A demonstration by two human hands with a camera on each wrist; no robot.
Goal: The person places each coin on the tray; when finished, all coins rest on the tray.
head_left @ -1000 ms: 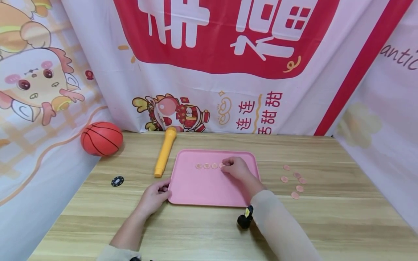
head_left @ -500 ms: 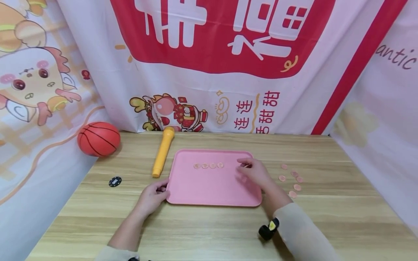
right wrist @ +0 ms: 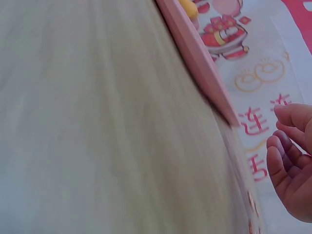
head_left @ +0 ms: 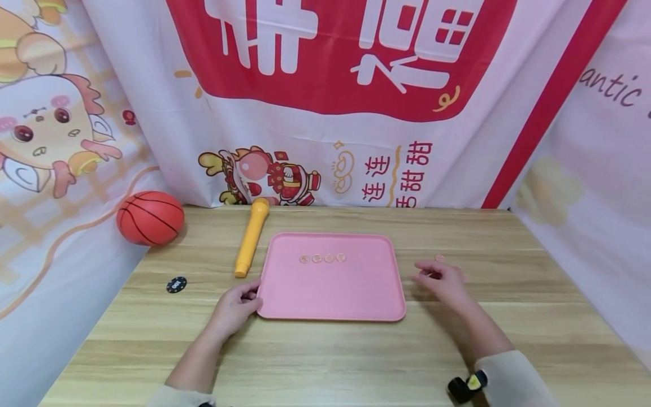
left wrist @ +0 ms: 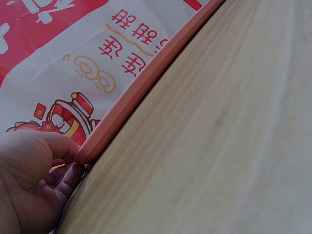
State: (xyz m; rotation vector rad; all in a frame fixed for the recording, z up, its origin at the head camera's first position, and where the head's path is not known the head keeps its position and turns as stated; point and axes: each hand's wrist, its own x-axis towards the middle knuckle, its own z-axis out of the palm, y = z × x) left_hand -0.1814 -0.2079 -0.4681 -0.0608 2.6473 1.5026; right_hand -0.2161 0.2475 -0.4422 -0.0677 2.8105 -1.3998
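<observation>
The right hand (head_left: 442, 280) has moved off the row of discs: a second ago its fingertips were at the row's right end, and now it is over the surface (head_left: 305, 362), to the right of the tray (head_left: 330, 291). Its fingers are loosely bent, thumb and fingertips apart, with nothing seen between them. The loose pale pink discs (head_left: 439, 258) lie at and beyond this hand, which partly hides them, so their number cannot be told.

The four discs in a row (head_left: 322, 258) lie flat on the far part of the pink tray, side by side from left to right, as before. The left hand (head_left: 236, 308) grips the tray's left edge by the near corner, thumb and fingers closed on the rim.

Left of the tray, a yellow microphone-shaped stick (head_left: 251, 240) lies on the surface; farther left are a black chip (head_left: 176, 284) and, beyond it, an orange-red ball (head_left: 151, 218).
</observation>
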